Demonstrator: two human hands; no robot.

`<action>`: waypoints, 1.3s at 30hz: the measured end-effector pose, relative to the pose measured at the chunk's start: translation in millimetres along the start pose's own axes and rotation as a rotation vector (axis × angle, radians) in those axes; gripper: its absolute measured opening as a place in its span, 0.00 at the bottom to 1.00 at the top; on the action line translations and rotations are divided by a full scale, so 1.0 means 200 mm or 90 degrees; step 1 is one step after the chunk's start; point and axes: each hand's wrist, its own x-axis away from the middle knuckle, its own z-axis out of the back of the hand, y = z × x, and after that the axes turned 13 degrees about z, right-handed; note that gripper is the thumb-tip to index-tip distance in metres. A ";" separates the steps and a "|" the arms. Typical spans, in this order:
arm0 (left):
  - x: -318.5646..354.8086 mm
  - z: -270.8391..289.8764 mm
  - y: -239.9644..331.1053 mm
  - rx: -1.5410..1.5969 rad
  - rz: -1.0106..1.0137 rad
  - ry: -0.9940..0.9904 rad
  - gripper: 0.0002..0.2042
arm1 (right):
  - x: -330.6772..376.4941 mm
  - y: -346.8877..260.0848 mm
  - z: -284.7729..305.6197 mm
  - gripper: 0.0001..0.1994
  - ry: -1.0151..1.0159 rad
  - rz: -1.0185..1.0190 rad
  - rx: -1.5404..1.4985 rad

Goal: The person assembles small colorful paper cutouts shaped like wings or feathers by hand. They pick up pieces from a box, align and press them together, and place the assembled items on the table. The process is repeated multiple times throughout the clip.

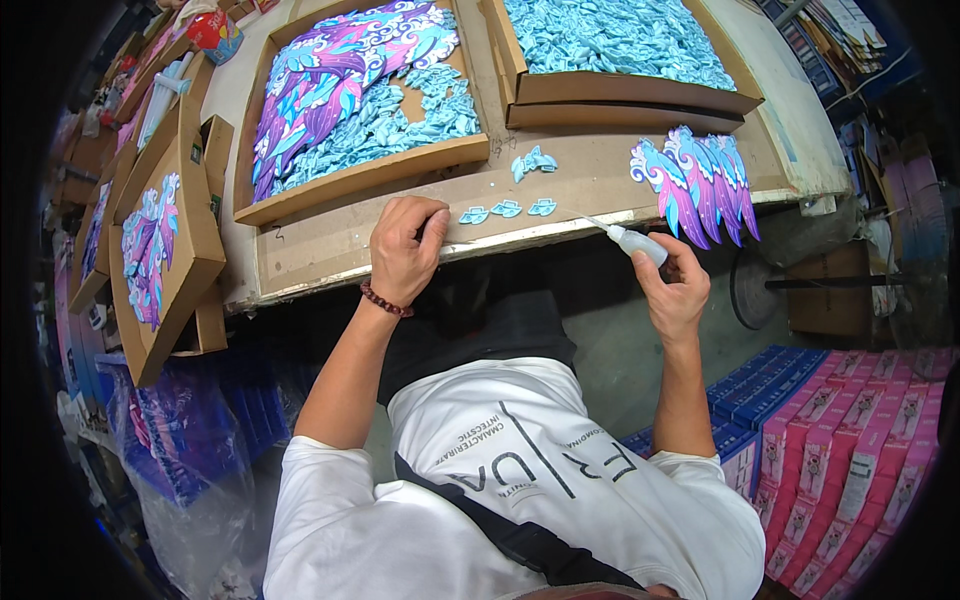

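Observation:
My right hand (675, 285) is closed around a small translucent squeeze bottle (637, 243) at the table's front edge. Its thin nozzle points left, toward three small teal pieces (506, 208) lying in a row on the cardboard. A little cluster of similar teal pieces (533, 163) sits just behind that row. To the left of the row, my left hand (408, 240) rests at the edge with its fingers curled together; whatever they hold, if anything, is hidden. Beyond the bottle lie several overlapping purple, pink and blue wing-shaped pieces (695, 180), partly overhanging the edge.
A cardboard tray (375, 165) behind my left hand holds purple wing pieces and teal pieces. Another box (620, 90) is heaped with teal pieces. More open boxes (190, 255) stand left. Pink cartons (840, 450) are stacked at lower right, beside a plastic-covered stool-like post (750, 285).

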 end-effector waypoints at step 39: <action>-0.01 -0.02 0.01 -0.024 -0.033 0.029 0.00 | -0.59 0.23 -0.45 0.22 -0.161 0.019 0.121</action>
